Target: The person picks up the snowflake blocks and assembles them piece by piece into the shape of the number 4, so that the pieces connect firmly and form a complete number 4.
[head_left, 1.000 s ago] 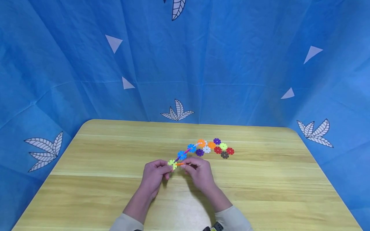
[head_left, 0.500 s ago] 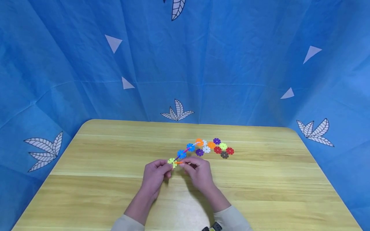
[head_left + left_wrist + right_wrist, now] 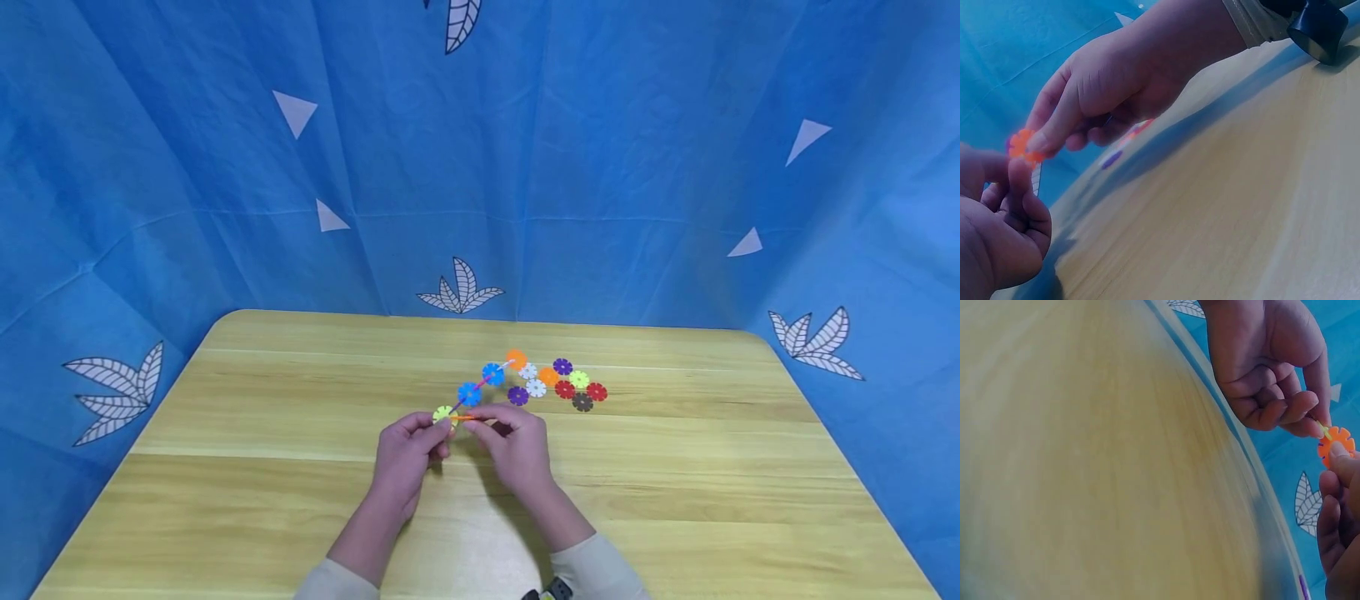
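My left hand (image 3: 408,457) pinches a yellow-green notched disc (image 3: 442,413) between thumb and fingers. From that disc a chain of interlocking discs runs up to the right: blue discs (image 3: 469,394), thin purple and pink ones seen edge-on, and an orange disc (image 3: 516,359) at the far end. With thumb and fingertips, my right hand (image 3: 519,450) pinches another orange snowflake disc (image 3: 1344,436), edge-on in the head view. In the right wrist view it meets the yellow-green disc's edge; how deep the slots engage is hidden by fingers.
Loose discs lie on the wooden table (image 3: 712,467) beyond my right hand: purple (image 3: 518,396), white (image 3: 536,388), orange (image 3: 549,377), red (image 3: 597,392), brown (image 3: 582,402) and others. A blue patterned curtain (image 3: 615,167) surrounds the table's back and sides.
The chain has shifted slightly up and to the left in the head view, its orange end now apart from the white discs. Both hands have moved a little; each keeps its pinch.
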`<state>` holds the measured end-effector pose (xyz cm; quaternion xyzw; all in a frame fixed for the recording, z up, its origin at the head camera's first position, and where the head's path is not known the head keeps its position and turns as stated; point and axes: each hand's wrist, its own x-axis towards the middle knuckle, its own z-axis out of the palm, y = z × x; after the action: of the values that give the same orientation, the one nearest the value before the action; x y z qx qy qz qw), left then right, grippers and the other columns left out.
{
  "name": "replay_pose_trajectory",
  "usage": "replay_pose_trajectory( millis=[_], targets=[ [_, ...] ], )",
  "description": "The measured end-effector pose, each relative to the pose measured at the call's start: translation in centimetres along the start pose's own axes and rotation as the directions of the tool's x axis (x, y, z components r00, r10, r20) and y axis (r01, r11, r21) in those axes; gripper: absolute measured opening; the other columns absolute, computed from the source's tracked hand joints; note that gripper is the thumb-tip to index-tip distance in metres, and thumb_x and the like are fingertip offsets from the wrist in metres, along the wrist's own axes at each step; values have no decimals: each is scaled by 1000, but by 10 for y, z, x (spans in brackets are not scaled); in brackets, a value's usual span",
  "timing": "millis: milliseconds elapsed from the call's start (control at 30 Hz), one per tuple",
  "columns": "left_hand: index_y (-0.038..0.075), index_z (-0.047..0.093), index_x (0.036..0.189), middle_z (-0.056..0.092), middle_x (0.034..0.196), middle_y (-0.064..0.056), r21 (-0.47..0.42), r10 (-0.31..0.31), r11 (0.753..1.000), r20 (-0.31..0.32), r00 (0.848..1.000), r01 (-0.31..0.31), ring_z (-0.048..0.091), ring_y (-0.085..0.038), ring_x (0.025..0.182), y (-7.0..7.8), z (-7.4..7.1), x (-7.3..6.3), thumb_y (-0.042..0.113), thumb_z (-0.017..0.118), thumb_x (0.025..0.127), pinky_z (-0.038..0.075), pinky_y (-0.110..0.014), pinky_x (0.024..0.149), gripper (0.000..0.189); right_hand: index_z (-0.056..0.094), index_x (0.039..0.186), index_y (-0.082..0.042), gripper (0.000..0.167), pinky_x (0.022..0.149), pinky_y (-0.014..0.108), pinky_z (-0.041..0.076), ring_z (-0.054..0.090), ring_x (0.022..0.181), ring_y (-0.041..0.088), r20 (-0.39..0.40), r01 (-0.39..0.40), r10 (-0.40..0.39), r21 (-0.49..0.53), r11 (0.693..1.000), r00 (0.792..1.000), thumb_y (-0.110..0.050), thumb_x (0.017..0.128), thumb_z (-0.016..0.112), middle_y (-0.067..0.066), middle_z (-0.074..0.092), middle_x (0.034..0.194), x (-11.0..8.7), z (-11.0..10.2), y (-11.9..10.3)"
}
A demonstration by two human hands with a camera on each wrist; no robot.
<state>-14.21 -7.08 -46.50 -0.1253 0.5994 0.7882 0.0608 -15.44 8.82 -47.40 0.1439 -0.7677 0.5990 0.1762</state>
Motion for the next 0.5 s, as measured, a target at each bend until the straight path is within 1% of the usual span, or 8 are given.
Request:
replay_pose_trajectory(
  millis=[100, 267, 400, 500],
  targets=[
    [-9, 66, 102, 69, 85, -13, 18, 8, 1000, -9, 1000, -8, 59, -13, 63, 1, 0, 0, 7, 73, 91, 52, -25, 62, 21, 79, 93, -9, 16, 50, 22, 49, 59, 55, 16, 7, -46, 46, -5, 999, 999, -4, 78, 83, 1, 74, 87, 0, -1, -1],
    [-7, 67, 101, 69, 86, -13, 41, 32, 999, -12, 999, -31, 58, -13, 63, 3, 0, 1, 7, 74, 90, 51, -24, 60, 19, 79, 95, -12, 18, 52, 26, 54, 64, 58, 14, 14, -120, 121, -46, 992, 993, -8, 79, 85, -2, 73, 86, -1, -6, 1],
    [-3, 68, 98, 71, 90, -16, 47, 32, 998, -22, 999, -31, 58, -12, 62, 4, -1, 1, 8, 74, 90, 50, -22, 58, 15, 78, 97, -8, 21, 56, 28, 56, 66, 63, 15, -3, -168, 169, -101, 981, 986, -12, 79, 87, -2, 72, 82, -1, -11, 6],
    [2, 70, 95, 71, 94, -19, 45, 26, 999, -25, 999, -25, 57, -12, 62, 5, -1, 1, 5, 72, 92, 50, -22, 58, 5, 76, 100, -6, 26, 58, 28, 57, 66, 65, 14, -22, -207, 206, -139, 968, 978, -13, 77, 88, -2, 70, 80, 0, -16, 9]
  ],
)
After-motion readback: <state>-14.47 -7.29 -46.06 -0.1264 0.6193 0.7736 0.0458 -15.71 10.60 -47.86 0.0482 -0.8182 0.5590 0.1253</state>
